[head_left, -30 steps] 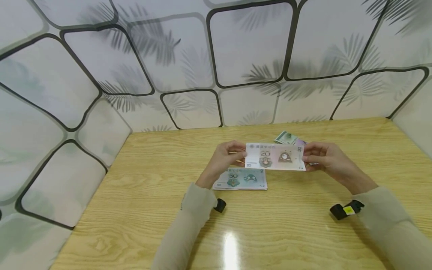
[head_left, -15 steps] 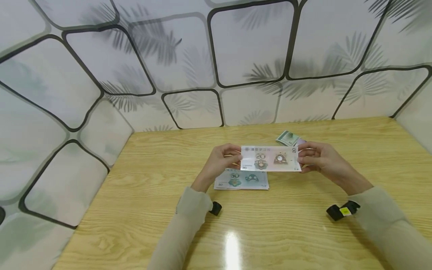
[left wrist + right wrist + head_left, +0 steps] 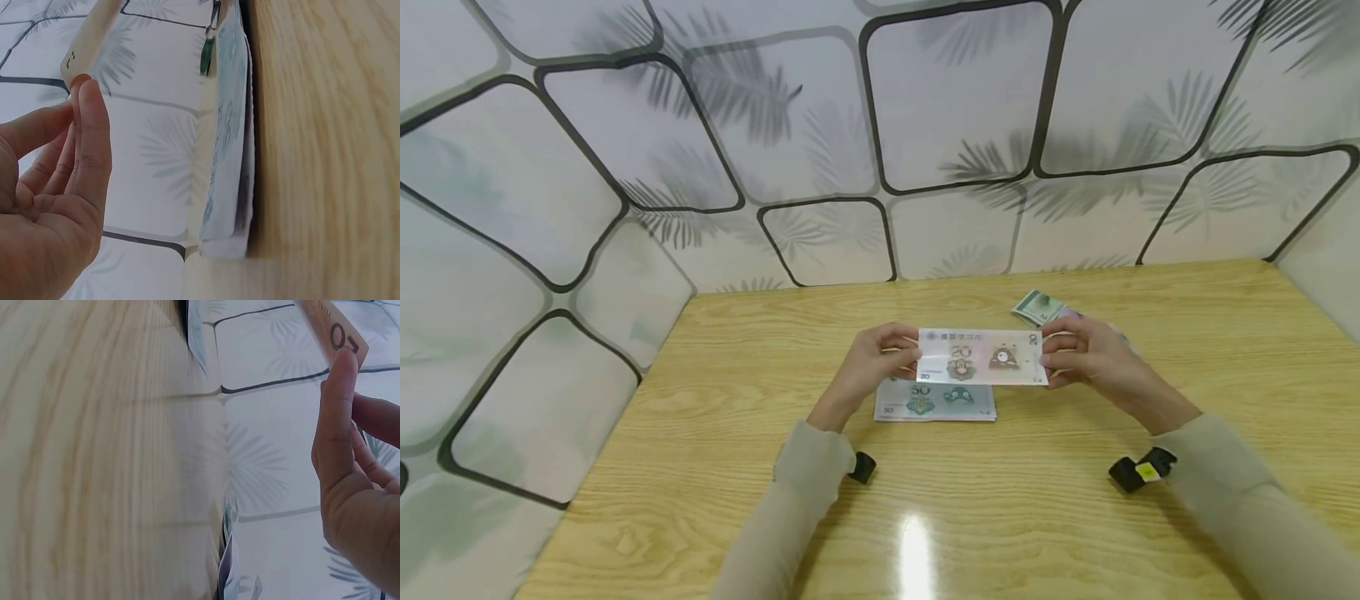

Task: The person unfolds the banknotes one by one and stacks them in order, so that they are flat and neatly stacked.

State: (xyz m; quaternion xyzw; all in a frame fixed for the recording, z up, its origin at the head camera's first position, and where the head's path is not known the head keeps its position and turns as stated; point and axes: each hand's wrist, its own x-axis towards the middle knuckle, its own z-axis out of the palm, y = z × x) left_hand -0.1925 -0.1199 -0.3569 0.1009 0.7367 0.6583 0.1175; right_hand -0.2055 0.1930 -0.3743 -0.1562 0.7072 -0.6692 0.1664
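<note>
A pale pinkish play banknote (image 3: 981, 357) marked 20 is stretched flat between both hands above the table. My left hand (image 3: 880, 360) pinches its left end between thumb and fingers; in the left wrist view the hand (image 3: 69, 169) grips the note's corner (image 3: 81, 53). The right hand (image 3: 1086, 354) pinches the other end, with the 20 on the note (image 3: 334, 328) showing past the thumb in the right wrist view. Below and behind the held note lies a stack of bluish-green 50 notes (image 3: 936, 404), its upper part covered in the head view.
More notes, a green one (image 3: 1037, 307) and a purple one partly behind the right hand, lie at the back of the wooden table (image 3: 760, 500). A patterned wall (image 3: 955, 233) closes off the far side. Black cameras (image 3: 863, 468) hang at the wrists.
Both hands have moved left and slightly toward the person, carrying the 20 note over the 50 stack. The stack has stayed in place, and the grip on the note is unchanged.
</note>
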